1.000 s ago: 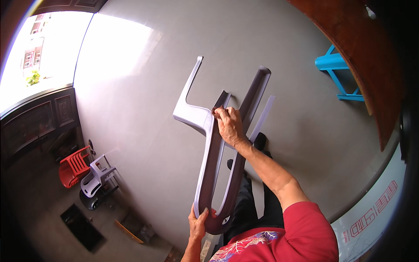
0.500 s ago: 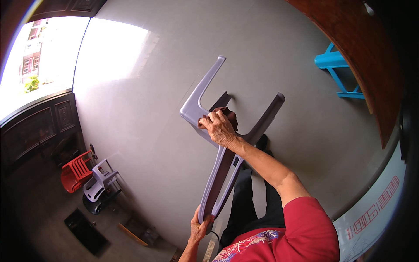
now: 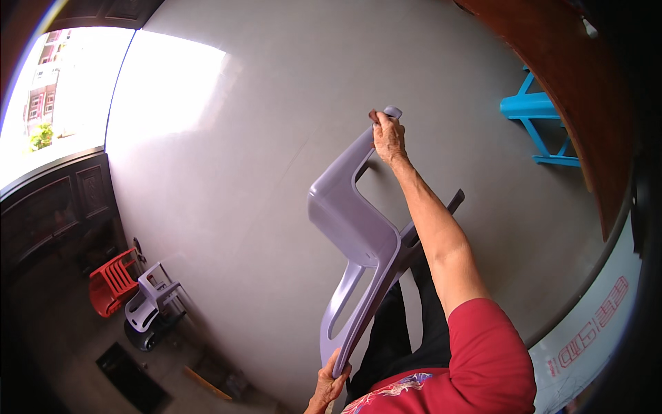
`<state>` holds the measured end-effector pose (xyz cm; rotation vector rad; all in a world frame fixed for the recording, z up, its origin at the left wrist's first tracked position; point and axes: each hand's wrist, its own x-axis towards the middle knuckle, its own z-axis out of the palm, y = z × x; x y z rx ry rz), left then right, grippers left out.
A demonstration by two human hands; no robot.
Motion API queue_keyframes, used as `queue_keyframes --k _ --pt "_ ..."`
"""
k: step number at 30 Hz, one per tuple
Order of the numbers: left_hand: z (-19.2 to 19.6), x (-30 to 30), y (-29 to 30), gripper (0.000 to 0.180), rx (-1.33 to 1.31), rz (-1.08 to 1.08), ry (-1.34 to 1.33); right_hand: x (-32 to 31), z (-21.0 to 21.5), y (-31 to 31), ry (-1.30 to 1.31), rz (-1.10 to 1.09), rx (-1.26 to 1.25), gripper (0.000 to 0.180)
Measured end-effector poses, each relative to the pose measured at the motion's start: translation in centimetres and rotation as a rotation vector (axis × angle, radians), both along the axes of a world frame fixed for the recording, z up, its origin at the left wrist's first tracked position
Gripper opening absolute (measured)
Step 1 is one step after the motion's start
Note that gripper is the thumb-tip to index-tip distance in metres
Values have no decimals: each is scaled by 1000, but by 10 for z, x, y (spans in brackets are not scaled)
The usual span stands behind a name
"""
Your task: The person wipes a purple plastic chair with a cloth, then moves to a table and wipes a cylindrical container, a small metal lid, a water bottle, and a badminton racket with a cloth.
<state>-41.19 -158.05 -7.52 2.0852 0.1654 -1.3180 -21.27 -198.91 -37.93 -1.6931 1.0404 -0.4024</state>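
Lilac plastic chair (image 3: pixel 355 214) held aslant, its backrest (image 3: pixel 333 346) near and its legs (image 3: pixel 356 156) far.
Low and close to the body, the left hand (image 3: pixel 329 381) clasps the backrest's near end; the right arm (image 3: pixel 441 238) stretches far, elbow only slightly bent, its right hand (image 3: pixel 389 134) curled at one leg's tip, pinching a brown cloth (image 3: pixel 374 116). To the right stands a blue stool (image 3: pixel 529 105).

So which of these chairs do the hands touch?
The purple chair between left hand and right hand; the farther mauve chair and red chair are at left, untouched.
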Motion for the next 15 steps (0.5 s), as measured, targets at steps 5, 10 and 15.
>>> queue_keyframes --k 5,10,15 --pt "1 16 9 47 46 -64 -27 1 31 84 72 387 -416 25" --pt "8 36 18 51 -4 84 46 -41 84 116 -100 570 -355 23" --pt "26 65 2 52 -23 158 90 -78 155 98 -122 877 341 25"
